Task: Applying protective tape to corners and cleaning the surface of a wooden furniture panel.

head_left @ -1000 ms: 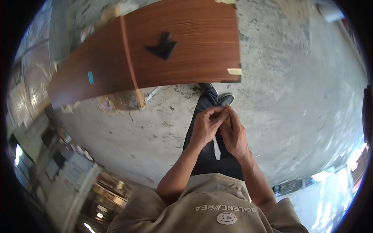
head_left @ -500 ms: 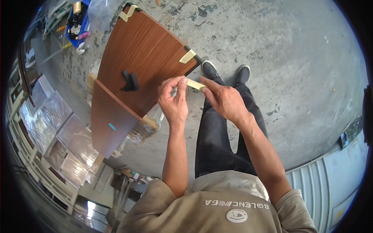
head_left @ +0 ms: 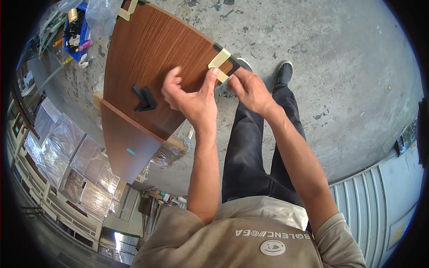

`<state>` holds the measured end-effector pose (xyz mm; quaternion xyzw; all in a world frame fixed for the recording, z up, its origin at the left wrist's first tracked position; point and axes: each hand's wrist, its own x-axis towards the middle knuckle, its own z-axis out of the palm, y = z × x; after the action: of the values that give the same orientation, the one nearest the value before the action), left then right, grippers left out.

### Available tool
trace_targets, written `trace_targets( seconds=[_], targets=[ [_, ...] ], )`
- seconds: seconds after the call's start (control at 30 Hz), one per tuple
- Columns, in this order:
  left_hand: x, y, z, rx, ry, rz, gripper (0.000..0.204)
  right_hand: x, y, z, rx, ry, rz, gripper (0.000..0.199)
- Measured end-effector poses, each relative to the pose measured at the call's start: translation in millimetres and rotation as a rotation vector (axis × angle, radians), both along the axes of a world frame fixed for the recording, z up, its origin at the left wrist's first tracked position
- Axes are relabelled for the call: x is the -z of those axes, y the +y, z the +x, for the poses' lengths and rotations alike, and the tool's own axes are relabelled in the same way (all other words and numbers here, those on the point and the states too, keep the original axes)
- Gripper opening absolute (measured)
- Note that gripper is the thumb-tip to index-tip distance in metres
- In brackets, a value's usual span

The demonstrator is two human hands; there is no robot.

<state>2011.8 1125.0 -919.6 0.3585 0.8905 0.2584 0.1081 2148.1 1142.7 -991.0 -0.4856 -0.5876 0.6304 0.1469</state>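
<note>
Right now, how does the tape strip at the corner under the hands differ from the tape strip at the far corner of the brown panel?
The near tape strip is touched by both hands, left hand and right hand; the far tape strip is untouched. The near one crosses a black corner piece; none is plain under the far one. The near strip looks larger, being closer. Both are beige and wrap a corner of the brown panel.

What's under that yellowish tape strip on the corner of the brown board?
The strip of yellowish masking tape lies over a black corner protector on the brown wooden board. What sits beneath the protector is covered.
</note>
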Motion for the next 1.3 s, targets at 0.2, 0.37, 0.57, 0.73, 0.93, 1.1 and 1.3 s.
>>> trace_targets(
  seconds=[0.2, 0.37, 0.57, 0.73, 0.93, 1.1, 1.3],
  targets=[
    [-7, -56, 46, -0.238, -0.491, -0.039, 0.044, 19, 17, 3, -0.117, 0.010, 0.494, 0.013],
    [10, -42, 49, -0.669, -1.705, 0.188, 0.045, 29, 32, 9, -0.266, 0.075, 0.580, 0.006],
    [30, -38, 35, -0.687, -1.660, 0.268, 0.026, 45, 63, 25, -0.515, 0.109, 0.848, 0.012],
    [19, -22, 25, -0.776, -1.815, 0.295, 0.023, 43, 65, 27, -0.588, 0.203, 0.821, 0.014],
    [20, -18, 33, -0.802, -1.807, 0.359, 0.024, 57, 42, 37, -0.437, 0.090, 0.386, 0.022],
    [24, -24, 31, -0.937, -1.687, 0.471, 0.031, 70, 27, 23, -0.250, 0.100, 0.162, 0.023],
    [27, -18, 39, -0.948, -1.689, 0.485, 0.041, 78, 37, 43, -0.240, 0.136, 0.126, 0.022]
  ],
)
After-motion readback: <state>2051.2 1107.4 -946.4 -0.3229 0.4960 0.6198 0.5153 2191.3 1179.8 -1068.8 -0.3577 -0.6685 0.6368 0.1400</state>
